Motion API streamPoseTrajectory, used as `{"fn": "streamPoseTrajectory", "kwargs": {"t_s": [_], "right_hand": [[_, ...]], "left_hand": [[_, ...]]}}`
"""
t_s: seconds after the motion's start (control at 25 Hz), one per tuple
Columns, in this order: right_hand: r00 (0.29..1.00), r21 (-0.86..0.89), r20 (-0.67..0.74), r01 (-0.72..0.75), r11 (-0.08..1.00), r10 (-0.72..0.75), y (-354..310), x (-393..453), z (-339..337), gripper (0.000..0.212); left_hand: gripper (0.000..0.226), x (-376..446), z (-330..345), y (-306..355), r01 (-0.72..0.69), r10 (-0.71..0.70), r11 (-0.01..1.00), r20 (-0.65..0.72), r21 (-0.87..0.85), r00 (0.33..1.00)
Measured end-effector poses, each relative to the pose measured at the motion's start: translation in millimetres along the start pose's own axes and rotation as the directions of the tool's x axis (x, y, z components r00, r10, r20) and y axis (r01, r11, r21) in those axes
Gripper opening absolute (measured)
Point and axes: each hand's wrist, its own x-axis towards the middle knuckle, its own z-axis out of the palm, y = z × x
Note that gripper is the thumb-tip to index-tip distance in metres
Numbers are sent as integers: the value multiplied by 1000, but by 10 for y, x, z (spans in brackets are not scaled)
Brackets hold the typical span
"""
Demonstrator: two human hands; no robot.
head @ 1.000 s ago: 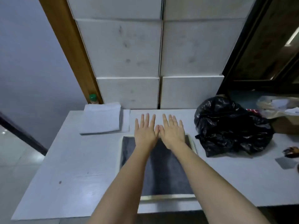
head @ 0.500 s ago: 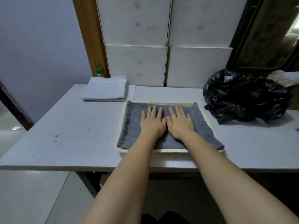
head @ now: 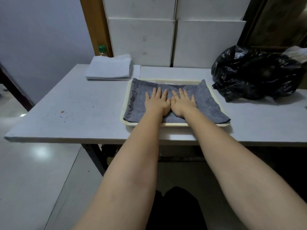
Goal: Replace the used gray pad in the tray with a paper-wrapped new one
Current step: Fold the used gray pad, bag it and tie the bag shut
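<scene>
On the felt-like gray pad (head: 206,103), flat hands (head: 156,102) press.

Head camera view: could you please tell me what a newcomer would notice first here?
Two bare forearms reach in, the left hand and right hand lying flat, side by side, on a rumpled gray pad in a cream tray at the table's middle. A crumpled black bag sits to the right, and a white folded stack at back left.

Dim indoor light, floor (head: 39,151) glare, wide-angle bowing, perhaps slightly soft focus
</scene>
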Motion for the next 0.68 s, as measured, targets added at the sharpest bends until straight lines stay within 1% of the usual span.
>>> {"fn": "streamPoseTrajectory", "kwargs": {"t_s": [0.32, 0.68], "right_hand": [[1000, 20, -21, 13, 1000, -13, 9, 29, 15, 52], [999, 42, 0, 33, 999, -33, 7, 7, 0, 53]], "left_hand": [[55, 29, 7, 7, 2, -2, 1000, -21, -7, 1000], [55, -8, -8, 20, -3, 3, 1000, -12, -27, 1000]]}}
